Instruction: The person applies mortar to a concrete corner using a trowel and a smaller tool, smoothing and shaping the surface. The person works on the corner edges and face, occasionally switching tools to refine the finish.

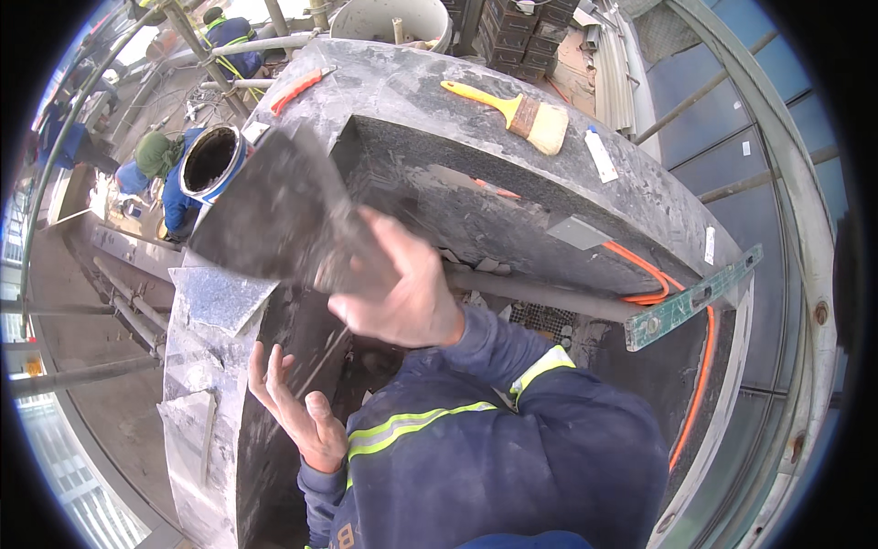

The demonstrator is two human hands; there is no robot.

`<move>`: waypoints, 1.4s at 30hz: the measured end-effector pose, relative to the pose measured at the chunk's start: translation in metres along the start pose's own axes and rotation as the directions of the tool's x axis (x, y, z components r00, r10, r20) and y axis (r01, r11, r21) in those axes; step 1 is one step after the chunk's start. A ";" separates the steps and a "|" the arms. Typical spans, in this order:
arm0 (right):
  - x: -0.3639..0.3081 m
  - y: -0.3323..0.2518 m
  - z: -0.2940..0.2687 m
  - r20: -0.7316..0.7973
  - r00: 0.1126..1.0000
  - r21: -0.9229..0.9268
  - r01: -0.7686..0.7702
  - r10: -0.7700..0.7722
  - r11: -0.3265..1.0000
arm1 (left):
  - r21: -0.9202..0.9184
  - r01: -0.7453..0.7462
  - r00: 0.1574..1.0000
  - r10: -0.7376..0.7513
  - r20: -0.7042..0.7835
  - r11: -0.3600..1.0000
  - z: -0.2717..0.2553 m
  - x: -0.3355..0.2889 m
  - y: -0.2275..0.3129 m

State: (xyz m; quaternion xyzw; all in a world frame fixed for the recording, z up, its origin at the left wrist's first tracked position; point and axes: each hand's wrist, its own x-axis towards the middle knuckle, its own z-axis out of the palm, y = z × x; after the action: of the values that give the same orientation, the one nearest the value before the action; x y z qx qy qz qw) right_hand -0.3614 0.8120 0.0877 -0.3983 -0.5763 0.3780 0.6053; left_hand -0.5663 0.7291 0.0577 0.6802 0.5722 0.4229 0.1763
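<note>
My right hand (412, 293) grips the handle of a wide putty knife (274, 215), its dark, smeared blade held up toward the left and slightly blurred. Below it, my left hand (297, 412) is empty, fingers apart and palm turned up. The left hand is beside the left arm of a curved grey stone wall, where a flat speckled stone piece (219, 297) lies on top. Just behind the blade stands a white-and-blue pail (240, 156) with dark stuff inside. The blade hides part of the wall's corner.
On the wall top lie an orange utility knife (297, 90), a yellow-handled brush (512, 112), a white tube (601, 154) and a green spirit level (695, 297). An orange cord (705, 384) hangs at right. Scaffold poles (135, 306) and other people (174, 178) are at left.
</note>
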 end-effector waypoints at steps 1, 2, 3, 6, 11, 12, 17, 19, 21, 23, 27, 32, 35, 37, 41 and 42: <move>0.025 0.014 -0.027 -0.134 0.979 -0.208 0.124 -0.154 0.970 | -0.015 0.037 0.999 -0.037 0.024 0.999 0.004 -0.003 0.001; 0.056 0.025 -0.056 -0.178 0.948 -0.341 0.192 -0.264 0.920 | -0.036 0.075 0.996 -0.073 0.050 0.997 0.009 -0.006 0.000; 0.086 0.043 -0.089 -0.175 0.952 -0.417 0.160 -0.252 0.895 | -0.106 0.085 0.995 -0.078 0.070 0.991 0.015 -0.010 -0.005; 0.159 0.084 -0.157 -0.072 0.986 -0.821 0.025 -0.148 0.570 | -0.202 0.178 0.973 -0.141 0.184 0.963 0.030 -0.011 -0.005; 0.205 0.141 -0.150 0.007 0.947 -0.997 0.033 0.321 -0.075 | -0.156 0.046 0.979 -0.014 0.203 0.987 0.033 0.000 0.000; 0.197 0.168 -0.160 0.018 0.994 -0.987 0.035 0.105 -0.157 | -0.135 0.011 0.982 0.015 0.188 0.991 0.030 0.005 0.004; 0.188 0.180 -0.212 0.207 0.976 -0.958 0.187 -0.073 -0.219 | -0.144 0.006 0.992 0.012 0.123 0.990 -0.020 -0.015 -0.003; 0.173 0.134 -0.172 0.034 0.999 -0.989 0.033 -0.005 -0.145 | -0.078 0.076 0.997 -0.076 0.002 0.994 -0.045 -0.042 -0.012; 0.170 0.156 -0.196 0.149 0.953 -0.988 0.133 -0.263 -0.076 | 0.020 0.110 0.984 -0.107 -0.140 0.994 -0.069 -0.071 -0.021; 0.145 0.138 -0.133 0.123 0.909 -0.970 0.194 -0.398 0.146 | 0.109 0.251 0.926 -0.205 -0.318 0.962 -0.096 -0.109 -0.020; 0.039 0.054 0.036 0.111 0.916 -0.687 0.351 -0.386 0.637 | 0.331 0.435 0.826 -0.225 -0.517 0.837 -0.171 -0.176 -0.026; -0.069 -0.004 0.222 0.841 0.475 -0.112 0.621 -0.259 0.776 | 0.579 0.696 0.688 -0.165 -0.706 0.426 -0.344 -0.298 -0.060; -0.105 -0.028 0.306 0.973 0.070 0.094 0.748 -0.219 0.658 | 0.487 0.859 0.512 -0.299 -0.805 0.159 -0.441 -0.420 -0.080; -0.122 -0.045 0.357 0.979 -0.038 0.149 0.799 -0.198 0.582 | 0.439 0.896 0.424 -0.423 -0.801 0.067 -0.481 -0.498 -0.097; -0.148 -0.073 0.460 0.977 -0.208 0.206 0.887 -0.041 0.414 | 0.293 0.952 0.277 -0.645 -0.712 0.085 -0.470 -0.584 -0.127; -0.155 -0.084 0.484 0.969 -0.245 0.225 0.907 0.010 0.357 | 0.178 0.975 0.221 -0.697 -0.683 0.134 -0.454 -0.589 -0.134</move>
State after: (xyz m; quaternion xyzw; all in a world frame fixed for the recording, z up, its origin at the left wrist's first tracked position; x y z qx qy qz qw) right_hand -0.8524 0.6589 0.1119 0.0891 -0.9949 -0.0220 -0.0426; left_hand -0.9957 0.1101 0.0041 0.1141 0.9766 0.1791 0.0341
